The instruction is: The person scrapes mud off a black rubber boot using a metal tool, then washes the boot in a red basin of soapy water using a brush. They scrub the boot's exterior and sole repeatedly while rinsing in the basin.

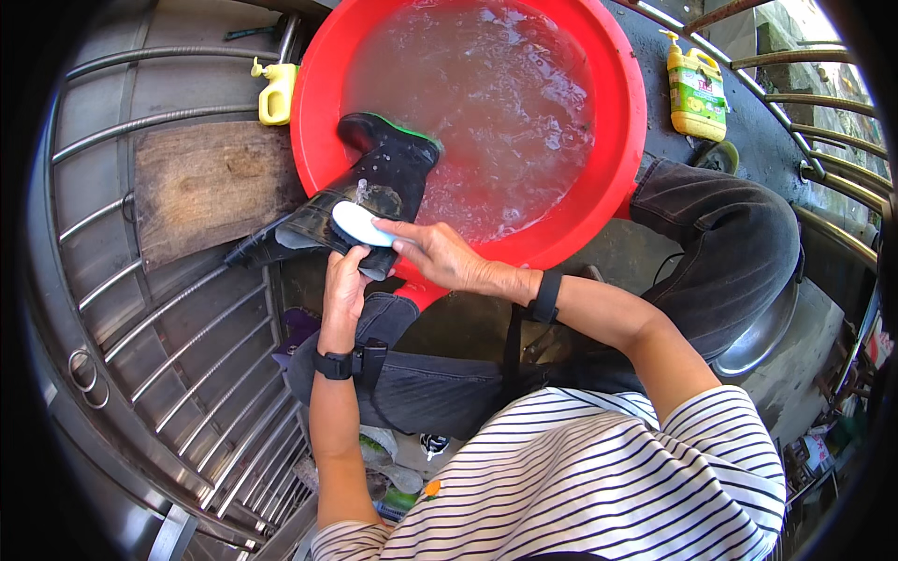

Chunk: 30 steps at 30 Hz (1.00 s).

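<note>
A black rubber boot [393, 168] with a green sole edge leans over the near left rim of a large red plastic tub [621, 105]. Its foot end lies over the cloudy water [484, 105], and its shaft points down toward me. My left hand [344, 284] grips the boot's top opening, thumb on the outside. In my right hand [442, 252] is a scrub brush [361, 223] with a white and pale blue back. Its dark bristles rest against the boot shaft, close above my left thumb. A muddy patch [382, 200] shows on the shaft beside the brush.
A yellow pump jug [277, 91] stands left of the tub, another labelled yellow jug [696, 98] to the right. Metal railings [168, 126] line the left, with a wooden board [210, 189] by them. More metal bars [821, 102] run along the right. A metal basin [761, 336] lies behind my right knee.
</note>
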Motion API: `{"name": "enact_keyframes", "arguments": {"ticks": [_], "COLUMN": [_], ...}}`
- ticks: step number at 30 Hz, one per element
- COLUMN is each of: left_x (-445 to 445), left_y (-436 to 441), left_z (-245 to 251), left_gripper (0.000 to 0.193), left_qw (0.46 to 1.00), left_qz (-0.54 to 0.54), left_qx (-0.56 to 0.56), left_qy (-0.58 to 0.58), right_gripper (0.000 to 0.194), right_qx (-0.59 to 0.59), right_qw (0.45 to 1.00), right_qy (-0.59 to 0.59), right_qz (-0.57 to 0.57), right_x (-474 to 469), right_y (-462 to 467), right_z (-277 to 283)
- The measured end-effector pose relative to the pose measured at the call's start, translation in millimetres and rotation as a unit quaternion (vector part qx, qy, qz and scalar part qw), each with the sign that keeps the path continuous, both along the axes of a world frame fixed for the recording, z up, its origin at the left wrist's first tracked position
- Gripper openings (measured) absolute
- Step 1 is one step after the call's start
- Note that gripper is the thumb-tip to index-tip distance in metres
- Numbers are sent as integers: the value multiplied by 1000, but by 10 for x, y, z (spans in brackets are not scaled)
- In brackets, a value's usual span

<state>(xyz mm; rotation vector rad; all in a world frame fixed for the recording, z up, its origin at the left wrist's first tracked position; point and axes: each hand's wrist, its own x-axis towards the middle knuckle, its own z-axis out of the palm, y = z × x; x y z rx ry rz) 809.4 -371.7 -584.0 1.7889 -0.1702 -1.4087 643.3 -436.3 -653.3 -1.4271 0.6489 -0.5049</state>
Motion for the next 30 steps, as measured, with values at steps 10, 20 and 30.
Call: {"name": "enact_keyframes", "arguments": {"ticks": [10,20,30], "left_x": [-111,-447,-637], "left_y": [-74,-357,-378], "left_z": [47,237,683], "left_gripper": [25,29,37], "left_qw": [994,989,876], "left_qz": [-57,-77,-392], "left_qx": [-67,-127,-76], "left_qy": [-57,19,-271], "right_gripper": [46,43,11], "right_qx": [-81,640,578], "right_qw": [931,745,779], "right_qy": [355,-93,-13], "right_qz": [-28,-162,-244], "right_x": [-145,-302,-568], "right_y": [-342,-223,-505], "right_z": [-1249,-475,-560]}}
